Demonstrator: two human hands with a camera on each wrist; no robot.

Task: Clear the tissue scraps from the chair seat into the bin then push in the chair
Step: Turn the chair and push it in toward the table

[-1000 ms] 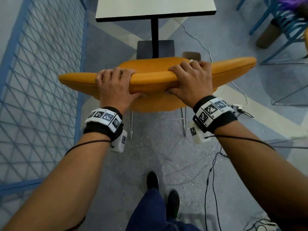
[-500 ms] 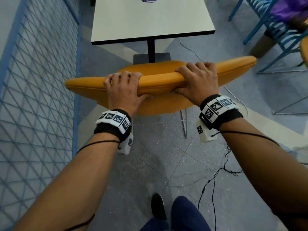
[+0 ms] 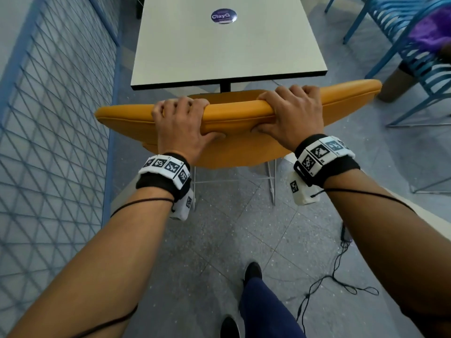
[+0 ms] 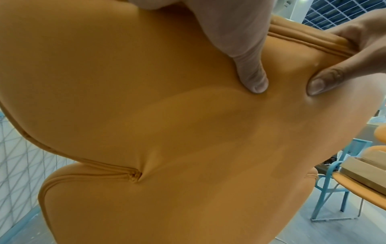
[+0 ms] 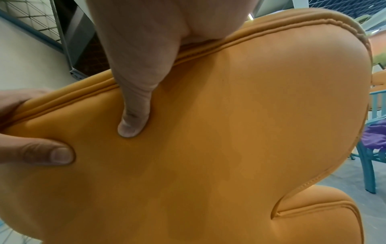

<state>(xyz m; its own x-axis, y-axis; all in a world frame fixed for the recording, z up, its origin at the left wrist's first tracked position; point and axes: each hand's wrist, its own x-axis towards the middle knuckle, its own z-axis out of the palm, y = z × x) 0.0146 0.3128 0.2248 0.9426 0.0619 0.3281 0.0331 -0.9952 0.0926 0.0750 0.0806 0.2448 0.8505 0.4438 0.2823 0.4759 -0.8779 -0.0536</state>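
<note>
Both hands grasp the top edge of the orange chair (image 3: 239, 111) backrest: left hand (image 3: 179, 128) toward the left, right hand (image 3: 294, 115) toward the right, fingers curled over the rim, thumbs pressing the padded rear face. Left wrist view: the left thumb (image 4: 250, 72) dents the upholstery. Right wrist view: the right thumb (image 5: 133, 115) does the same just below the piped seam. Chair sits directly in front of the pale worktop (image 3: 227, 52), its seat front at or under the near edge; seat surface mostly hidden, tissue scraps and bin not visible. Round dark sticker (image 3: 223, 16) on the worktop reads "ClayG". Black pedestal post (image 3: 225, 87) under the worktop. Grey speckled tiled floor (image 3: 219, 240) with a black cable (image 3: 339, 272) at right. Blue mesh fence (image 3: 48, 130) along the left. Blue metal chair (image 3: 410, 32) with a purple item (image 3: 432, 30) at upper right.
</note>
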